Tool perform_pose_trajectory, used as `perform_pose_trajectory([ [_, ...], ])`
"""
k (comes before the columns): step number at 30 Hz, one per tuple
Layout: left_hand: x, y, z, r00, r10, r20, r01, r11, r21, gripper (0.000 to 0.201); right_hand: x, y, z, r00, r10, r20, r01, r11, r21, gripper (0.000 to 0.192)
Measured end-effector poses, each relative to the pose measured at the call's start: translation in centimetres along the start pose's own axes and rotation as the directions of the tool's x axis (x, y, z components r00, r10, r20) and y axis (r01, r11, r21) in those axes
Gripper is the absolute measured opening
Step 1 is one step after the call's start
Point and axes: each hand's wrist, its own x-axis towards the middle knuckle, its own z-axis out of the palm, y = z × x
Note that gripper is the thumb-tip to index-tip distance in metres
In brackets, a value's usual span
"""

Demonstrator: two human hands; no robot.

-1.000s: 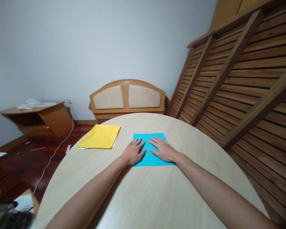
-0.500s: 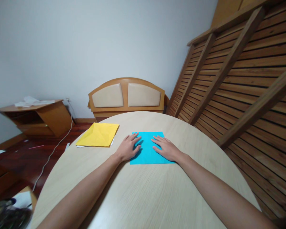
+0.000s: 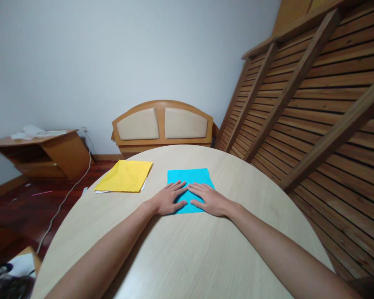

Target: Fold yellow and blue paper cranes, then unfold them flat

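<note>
A bright blue sheet of paper (image 3: pixel 190 177) lies flat on the round pale-wood table (image 3: pixel 187 257). My left hand (image 3: pixel 168 199) rests palm down on the sheet's near left part, fingers spread. My right hand (image 3: pixel 207 199) lies palm down on its near right part. The fingertips of both hands almost meet at the sheet's middle. Neither hand grips anything. The near edge of the paper is partly covered by my hands.
A creased yellow sheet (image 3: pixel 125 176) lies on white paper to the left of the blue sheet. Beyond the table stand a padded headboard (image 3: pixel 162 124), a low wooden shelf unit (image 3: pixel 37 153) and slatted wooden frames (image 3: pixel 314 95) leaning at the right. A white cable (image 3: pixel 65 199) trails on the floor.
My hands have slid back toward me and inward over the blue sheet, their fingertips now nearly meeting. More of the sheet's far part is uncovered. The camera view shifted slightly.
</note>
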Motion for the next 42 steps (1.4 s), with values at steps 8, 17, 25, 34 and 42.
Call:
perform_pose_trajectory([
  [8,-0.1,-1.0,0.0,0.992,-0.124,-0.011,0.124,0.991,0.039,0.072,-0.5,1.1,-0.5,0.990,0.140,0.015,-0.139,0.990,-0.009,0.069],
  [17,-0.4,-1.6,0.0,0.988,-0.139,-0.062,0.139,0.990,0.005,0.068,-1.4,2.8,-1.3,0.996,0.092,0.007,-0.092,0.995,-0.049,0.057],
  [25,-0.3,-1.3,-0.1,0.989,-0.098,-0.108,0.098,0.995,-0.010,0.065,-1.8,2.7,-2.2,0.998,0.055,-0.021,-0.057,0.988,-0.143,0.050],
  [34,-0.6,-1.4,-0.4,0.988,0.083,-0.131,-0.092,0.994,-0.059,0.054,-2.0,1.4,-2.8,0.999,0.040,0.021,-0.038,0.997,-0.061,0.058],
  [42,-0.9,-1.0,-0.7,0.992,0.067,-0.104,-0.072,0.996,-0.049,0.066,-2.9,0.8,-3.6,0.989,0.070,0.128,-0.068,0.998,-0.018,0.093],
])
